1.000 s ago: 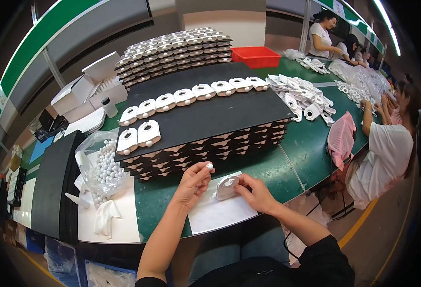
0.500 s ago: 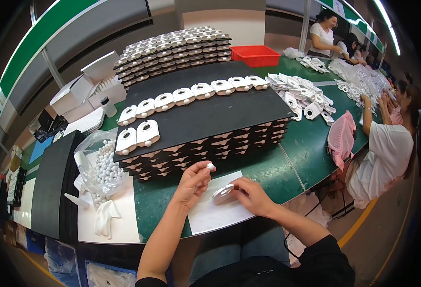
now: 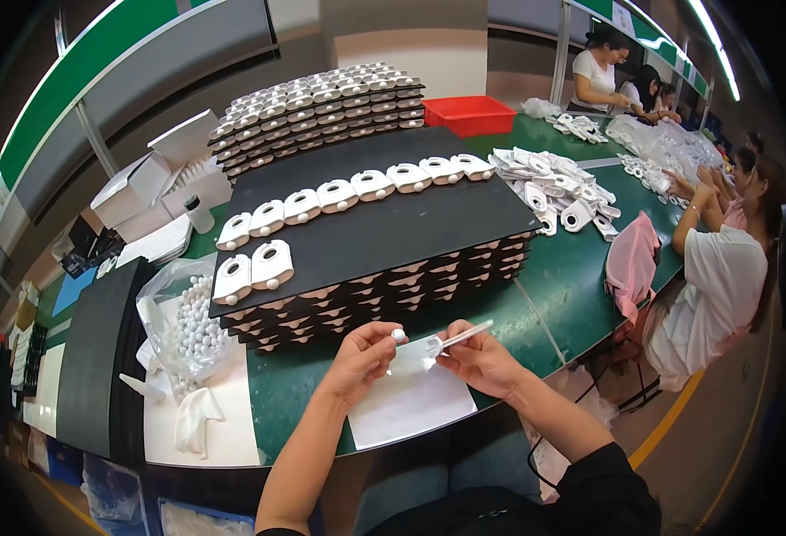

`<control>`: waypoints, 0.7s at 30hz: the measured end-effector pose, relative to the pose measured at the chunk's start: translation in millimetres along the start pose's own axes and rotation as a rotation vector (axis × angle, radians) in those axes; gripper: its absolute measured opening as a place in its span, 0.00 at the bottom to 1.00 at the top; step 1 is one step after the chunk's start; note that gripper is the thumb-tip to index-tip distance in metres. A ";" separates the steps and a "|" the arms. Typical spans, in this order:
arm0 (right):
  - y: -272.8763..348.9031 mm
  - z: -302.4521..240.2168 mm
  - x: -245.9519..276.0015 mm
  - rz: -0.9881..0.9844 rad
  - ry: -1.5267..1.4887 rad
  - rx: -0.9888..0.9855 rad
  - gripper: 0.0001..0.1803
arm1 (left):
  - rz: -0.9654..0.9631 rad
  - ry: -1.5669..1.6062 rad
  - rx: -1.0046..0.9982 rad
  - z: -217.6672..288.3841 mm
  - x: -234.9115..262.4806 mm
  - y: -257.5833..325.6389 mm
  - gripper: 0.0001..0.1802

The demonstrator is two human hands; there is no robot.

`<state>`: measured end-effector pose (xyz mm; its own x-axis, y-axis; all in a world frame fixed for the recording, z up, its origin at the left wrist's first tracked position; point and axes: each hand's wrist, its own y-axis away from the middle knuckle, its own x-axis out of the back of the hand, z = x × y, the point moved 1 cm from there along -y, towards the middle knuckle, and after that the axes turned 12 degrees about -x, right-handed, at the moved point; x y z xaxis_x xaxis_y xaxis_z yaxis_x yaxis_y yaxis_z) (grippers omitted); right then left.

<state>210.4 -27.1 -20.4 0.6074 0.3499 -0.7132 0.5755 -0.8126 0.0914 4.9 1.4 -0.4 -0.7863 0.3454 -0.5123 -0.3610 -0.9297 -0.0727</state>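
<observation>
Between the thumb and fingertips of my left hand (image 3: 362, 361) is a small white ball (image 3: 399, 336). My right hand (image 3: 489, 364) grips a flat white plastic part (image 3: 467, 333), turned nearly edge-on, its socket-like end toward the ball. A small gap separates ball and part. Both hands are over a white sheet of paper (image 3: 411, 413) at the near table edge. Just beyond them, a stack of black boards (image 3: 393, 223) carries a long row of similar white parts (image 3: 336, 194) with round holes and balls, plus two more parts (image 3: 272, 264) at its left front corner.
Left of the stack lies a clear bag of white balls (image 3: 198, 326), with a white cloth (image 3: 197, 418) nearby. Loose white parts (image 3: 558, 188) are heaped to the right, near a red bin (image 3: 470, 116). Co-workers sit along the right side, by a pink mesh item (image 3: 632, 268).
My right hand has turned the white part from showing its face to nearly edge-on and raised it. The ball in my left hand is now closer to it. The view has shifted slightly.
</observation>
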 end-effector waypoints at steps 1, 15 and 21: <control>-0.1 -2.6 -1.7 -0.003 0.002 0.002 0.05 | -0.010 -0.011 0.002 -0.2 0.3 0.3 0.10; 18.4 -34.7 -25.9 0.022 1.697 1.016 0.08 | -0.044 -0.071 0.022 2.0 -3.0 2.0 0.14; 1.1 -18.8 -13.9 0.213 1.045 0.767 0.09 | -0.025 -0.111 0.024 -1.2 -3.2 0.4 0.14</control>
<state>212.9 -24.2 2.7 0.9811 0.0946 0.1690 0.1712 -0.8318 -0.5280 7.9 -0.3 0.2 -0.8271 0.3821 -0.4122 -0.3924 -0.9176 -0.0631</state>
